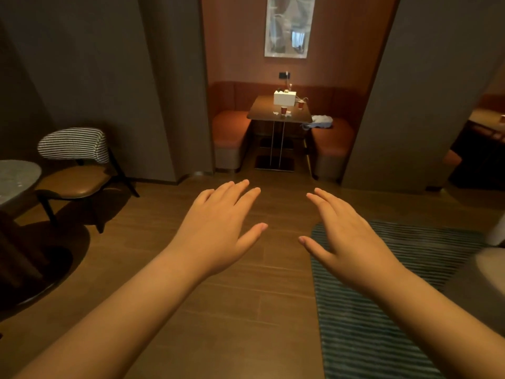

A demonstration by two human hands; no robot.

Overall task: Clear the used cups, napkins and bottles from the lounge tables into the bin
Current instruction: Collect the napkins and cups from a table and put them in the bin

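Observation:
Far ahead, a dark booth table [262, 112] stands between two orange benches. A red paper cup [284, 109] sits near its front edge, with crumpled white napkins [276, 113] beside it. A second red cup [301, 104] stands further back on the right, next to a white box [284, 97]. My left hand [218, 228] and my right hand [347, 242] are stretched out palm down over the wooden floor, fingers apart, both holding nothing and well short of the table. I see no bin in this view.
A striped-back chair [76, 165] and a round marble table [16, 179] stand at the left. A teal striped rug [382, 296] lies at the right. Light cloth [322, 121] rests on the right bench [332, 140]. Dark walls flank the booth opening; a second booth shows at far right.

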